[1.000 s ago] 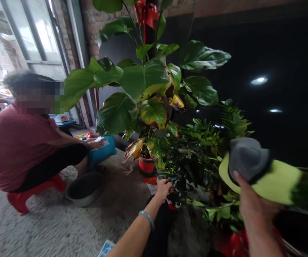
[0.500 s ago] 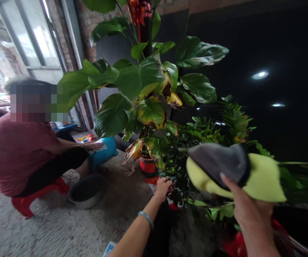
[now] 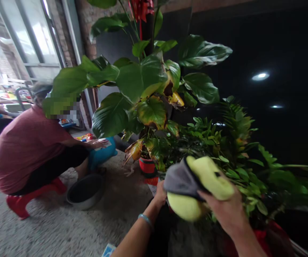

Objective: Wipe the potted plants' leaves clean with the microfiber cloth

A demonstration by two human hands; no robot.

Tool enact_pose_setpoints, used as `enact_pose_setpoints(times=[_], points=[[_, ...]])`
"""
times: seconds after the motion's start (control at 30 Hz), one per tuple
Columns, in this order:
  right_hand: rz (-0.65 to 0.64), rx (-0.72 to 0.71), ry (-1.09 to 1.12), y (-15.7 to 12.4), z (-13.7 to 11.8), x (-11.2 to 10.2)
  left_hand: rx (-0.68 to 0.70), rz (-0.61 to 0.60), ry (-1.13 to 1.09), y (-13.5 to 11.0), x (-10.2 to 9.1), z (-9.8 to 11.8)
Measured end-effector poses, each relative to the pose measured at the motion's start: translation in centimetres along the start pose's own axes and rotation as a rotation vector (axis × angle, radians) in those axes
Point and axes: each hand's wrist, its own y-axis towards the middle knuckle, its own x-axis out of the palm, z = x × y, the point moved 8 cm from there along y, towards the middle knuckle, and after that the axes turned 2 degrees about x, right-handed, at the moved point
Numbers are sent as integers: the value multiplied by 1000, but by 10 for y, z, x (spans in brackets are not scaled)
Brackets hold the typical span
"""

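Note:
A two-sided cloth (image 3: 182, 178), grey on one face and yellow on the other, is bunched in my right hand (image 3: 225, 207), the thumb pressed on it. The cloth is slightly blurred. Just left of it, my left hand (image 3: 160, 194) is curled low by the dark leafy plant (image 3: 186, 146), a bracelet on its wrist. The cloth covers its fingertips, so whatever they hold is hidden. Beyond my hands stands a tall broad-leaved plant (image 3: 143, 76) in a red pot (image 3: 147, 166); some lower leaves are yellow and brown.
At left, a person in a red shirt (image 3: 33, 142) sits on a low red stool (image 3: 22, 201), one hand on a blue object (image 3: 104, 153). A grey basin (image 3: 85, 192) rests on the concrete floor between us. A dark glossy panel (image 3: 284, 64) rises behind the plants.
My right hand has swung the cloth left and slightly down, beside my left hand and in front of its fingers. The left hand has moved slightly left. The seated person leans further right.

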Motion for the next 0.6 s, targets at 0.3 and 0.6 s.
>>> enact_pose_setpoints(times=[0.3, 0.6], points=[[-55, 120, -187, 13, 33, 44, 5, -61, -44, -2, 5, 1], [532, 250, -74, -1, 3, -92, -5, -84, -19, 7, 2, -7]])
